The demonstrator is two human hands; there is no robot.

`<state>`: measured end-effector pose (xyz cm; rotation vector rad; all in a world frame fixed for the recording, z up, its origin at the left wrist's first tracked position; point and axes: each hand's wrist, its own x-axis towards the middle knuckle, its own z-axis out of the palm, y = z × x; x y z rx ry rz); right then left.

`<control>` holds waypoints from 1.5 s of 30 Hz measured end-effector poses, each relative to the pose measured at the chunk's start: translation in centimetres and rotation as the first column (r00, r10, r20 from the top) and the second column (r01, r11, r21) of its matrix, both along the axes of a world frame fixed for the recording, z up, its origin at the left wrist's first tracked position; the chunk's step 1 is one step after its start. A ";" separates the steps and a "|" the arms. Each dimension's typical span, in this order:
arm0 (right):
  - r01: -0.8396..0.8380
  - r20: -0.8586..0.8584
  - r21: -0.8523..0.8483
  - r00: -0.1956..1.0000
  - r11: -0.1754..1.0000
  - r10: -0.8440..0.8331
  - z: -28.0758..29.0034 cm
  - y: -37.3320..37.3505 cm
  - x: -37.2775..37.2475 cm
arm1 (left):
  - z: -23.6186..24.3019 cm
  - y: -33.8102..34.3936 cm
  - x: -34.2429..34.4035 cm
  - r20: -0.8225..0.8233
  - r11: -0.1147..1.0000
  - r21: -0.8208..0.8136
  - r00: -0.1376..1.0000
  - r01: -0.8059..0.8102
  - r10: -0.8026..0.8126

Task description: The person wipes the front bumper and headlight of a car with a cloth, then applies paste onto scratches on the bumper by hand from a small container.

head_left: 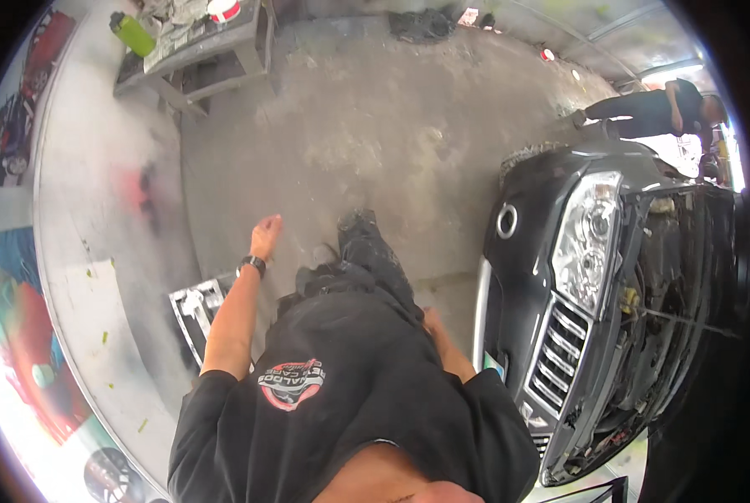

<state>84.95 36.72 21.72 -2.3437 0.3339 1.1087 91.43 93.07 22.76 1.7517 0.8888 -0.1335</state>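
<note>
My left hand [266, 236] hangs out in front of my left side, a dark watch [252, 265] on its wrist. Its fingers look loosely extended and nothing shows in them. Below that arm, a white metal frame [194, 314] stands by the wall. My right hand [433, 321] is down beside my right hip, mostly hidden by my dark shirt and arm, so its fingers do not show. On that side is the front of a dark car [517, 293], with its headlight [589, 239] and chrome grille [559, 356]; the engine bay is exposed.
A worn workbench [215, 50] at the far left bears a green bottle [133, 33] and a red-and-white roll [223, 9]. Another person [677, 109] stands beyond the car. A dark heap [423, 27] lies on the concrete floor [350, 126]. A pale wall [106, 210] runs along my left.
</note>
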 end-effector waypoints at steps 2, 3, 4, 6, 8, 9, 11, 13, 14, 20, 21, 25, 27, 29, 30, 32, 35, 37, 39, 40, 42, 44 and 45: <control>0.209 -0.062 0.160 0.977 0.965 -0.202 -2.1 3.1 5.4 | -0.6 1.6 1.4 -0.150 0.994 -0.015 0.983 0.109 -0.110; 0.249 -0.004 0.140 0.968 0.958 -0.251 -4.5 3.7 9.0 | -2.2 2.9 0.7 -0.126 0.989 0.039 0.982 0.144 -0.138; 0.314 0.064 0.134 0.944 0.940 -0.325 -6.2 5.2 12.9 | -2.1 3.7 1.5 -0.157 0.947 0.143 0.951 0.289 -0.267; 0.267 0.098 0.235 0.950 0.935 -0.296 -3.8 11.0 21.1 | -2.3 6.6 2.5 -0.405 0.910 0.228 0.884 0.347 -0.235; 0.207 0.265 0.291 0.921 0.934 -0.287 -2.2 15.4 28.3 | -1.6 9.2 3.8 -0.373 0.929 0.151 0.890 0.338 -0.263; 0.181 0.283 0.310 0.920 0.933 -0.272 -1.8 16.9 32.7 | -0.7 10.0 5.6 -0.355 0.933 0.172 0.904 0.315 -0.240; -0.029 0.427 0.206 0.902 0.978 -0.063 -0.7 19.5 39.3 | 1.1 11.1 7.1 -0.391 0.978 0.134 0.915 0.162 -0.097; -0.045 0.433 0.281 0.897 0.959 -0.085 1.5 22.9 45.8 | 1.6 12.7 8.1 -0.399 0.986 0.154 0.917 0.064 0.003; -0.024 0.437 0.339 0.889 0.940 -0.135 2.3 24.1 48.5 | 1.8 13.2 9.2 -0.403 0.988 0.158 0.913 0.002 0.062; -0.256 0.681 0.417 0.724 0.872 -0.113 10.9 31.1 59.2 | -0.4 14.3 16.4 -0.377 0.986 0.145 0.916 -0.085 0.134; -0.274 0.677 0.424 0.729 0.863 -0.101 14.0 32.5 59.5 | -0.8 14.6 17.7 -0.403 0.982 0.190 0.911 -0.013 0.090; -0.122 0.474 0.699 0.816 0.704 -0.330 30.4 35.6 61.5 | 3.4 17.2 30.3 -0.442 0.942 0.335 0.888 0.035 0.124; -0.435 0.794 0.467 0.590 0.770 -0.148 42.0 37.4 62.2 | 2.7 20.7 34.5 -0.360 0.914 0.402 0.926 0.048 0.110; -0.636 0.936 0.350 0.261 0.688 -0.235 51.1 40.1 61.3 | 3.8 23.5 39.4 -0.334 0.931 0.365 0.936 0.024 0.107; -0.731 0.926 0.319 0.107 0.603 -0.361 53.3 41.4 61.9 | 4.3 24.5 42.5 -0.290 0.942 0.335 0.948 -0.029 0.132; -0.818 0.840 0.301 -0.017 0.490 -0.543 56.3 43.5 62.3 | 3.6 28.0 46.1 -0.140 0.903 0.429 0.985 -0.033 0.102; -0.758 0.866 0.312 -0.021 0.573 -0.499 59.1 46.5 61.6 | 4.1 32.9 52.1 -0.005 0.733 0.678 0.996 -0.062 0.089; -0.702 0.873 0.359 0.018 0.616 -0.488 59.5 49.9 63.4 | 4.2 36.8 55.6 0.051 0.636 0.766 0.995 -0.096 0.088; -0.643 0.814 0.481 0.076 0.596 -0.575 58.2 51.7 66.9 | 5.2 39.5 58.5 0.109 0.530 0.840 0.993 -0.119 0.051; -0.668 0.770 0.532 0.126 0.520 -0.625 56.2 52.9 69.8 | 5.7 42.6 57.8 0.179 0.441 0.873 0.978 -0.208 0.107; -0.590 0.675 0.673 0.241 0.447 -0.697 55.1 53.2 71.8 | 3.5 47.3 61.1 0.232 0.538 0.817 0.972 -0.209 0.025; -0.452 0.442 0.865 0.476 0.219 -0.760 52.3 55.1 72.9 | 3.2 49.6 61.9 0.117 0.526 0.838 0.990 -0.144 0.084; -0.339 0.338 0.925 0.536 0.169 -0.773 50.1 54.7 72.8 | 3.5 49.4 63.8 0.043 0.530 0.845 0.997 -0.068 0.058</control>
